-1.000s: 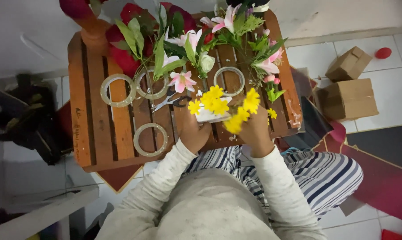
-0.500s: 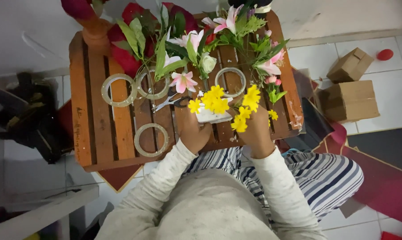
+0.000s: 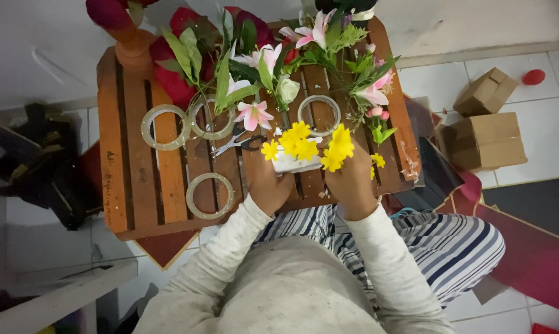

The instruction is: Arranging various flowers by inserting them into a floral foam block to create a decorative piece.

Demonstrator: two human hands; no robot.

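My left hand [image 3: 268,185] grips a small white pot [image 3: 295,163] filled with yellow flowers [image 3: 297,143], held over the front of a brown slatted wooden table [image 3: 137,173]. My right hand [image 3: 352,179] holds a sprig of yellow flowers [image 3: 337,147] right beside the pot, touching the bunch. Scissors [image 3: 236,142] lie on the slats just left of the pot. Pink and white artificial lilies [image 3: 255,115] with green leaves lie across the back of the table.
Several clear tape rings lie on the table: [image 3: 164,127], [image 3: 209,195], [image 3: 319,115]. Two cardboard boxes [image 3: 485,141] and a red ball [image 3: 533,77] sit on the white tile floor to the right. Dark clutter [image 3: 38,167] lies on the left.
My right hand has brought its yellow sprig up and left, closer against the bunch in the pot. My left hand has kept the pot nearly still.
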